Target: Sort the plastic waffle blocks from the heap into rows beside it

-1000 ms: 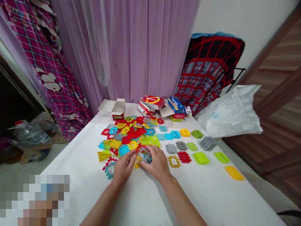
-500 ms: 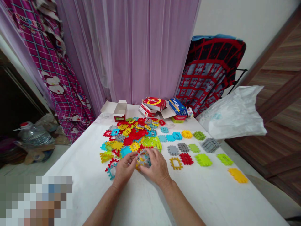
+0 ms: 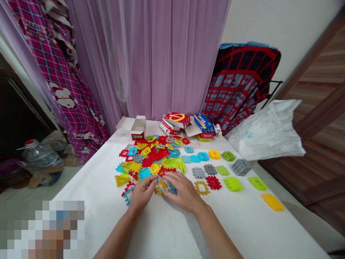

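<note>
Between my hands is a grey notched building tile [image 3: 165,188] with an open frame, and yellow and blue tile parts show through and beside it. My left hand [image 3: 142,193] pinches its left edge between thumb and fingers. My right hand [image 3: 184,191] curls over its top and right side, thumb on the near edge, covering part of it. Whether the pieces are joined I cannot tell. Just beyond my fingers lies a heap of coloured notched tiles [image 3: 156,155]. A blue frame tile [image 3: 127,198] rests left of my left hand.
Right of my hands, separate tiles lie in loose rows, among them a red tile [image 3: 214,182], a yellow tile [image 3: 272,202] and a grey cube [image 3: 242,167]. Opened cardboard boxes [image 3: 176,119] stand at the table's back. A white plastic bag [image 3: 269,133] hangs over the right edge.
The grey tile has turned to face me more, with yellow now visible through it. My right hand has shifted slightly right and flattened over its top.
</note>
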A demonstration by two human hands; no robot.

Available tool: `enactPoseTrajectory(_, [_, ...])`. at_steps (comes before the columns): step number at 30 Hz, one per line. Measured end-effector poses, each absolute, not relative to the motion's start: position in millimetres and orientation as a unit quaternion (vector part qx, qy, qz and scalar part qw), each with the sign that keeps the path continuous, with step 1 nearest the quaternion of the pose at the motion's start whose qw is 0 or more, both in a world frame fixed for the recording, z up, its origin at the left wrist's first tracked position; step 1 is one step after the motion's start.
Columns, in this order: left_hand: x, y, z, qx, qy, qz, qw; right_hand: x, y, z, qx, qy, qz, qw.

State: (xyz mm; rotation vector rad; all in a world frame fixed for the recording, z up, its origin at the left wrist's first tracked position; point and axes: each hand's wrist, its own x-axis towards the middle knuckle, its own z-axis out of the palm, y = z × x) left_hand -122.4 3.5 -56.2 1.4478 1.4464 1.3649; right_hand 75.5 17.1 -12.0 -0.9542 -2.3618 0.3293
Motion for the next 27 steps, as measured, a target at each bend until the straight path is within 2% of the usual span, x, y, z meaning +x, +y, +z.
enactPoseTrajectory(12, [-117, 1, -54, 0.540, 0.540, 0.516, 0.387, 65, 14, -21, -0.466, -0.799, 0.065, 0.373])
enactPoseTrajectory(21, [-117, 3, -51, 0.510, 0.535, 0.534, 0.410, 70, 14, -16, -0.445, -0.831, 0.103, 0.316])
enactPoseTrajectory(27, [-116, 1, -49, 0.514, 0.540, 0.530, 0.405, 78, 16, -9, -0.403, -0.861, 0.086, 0.297])
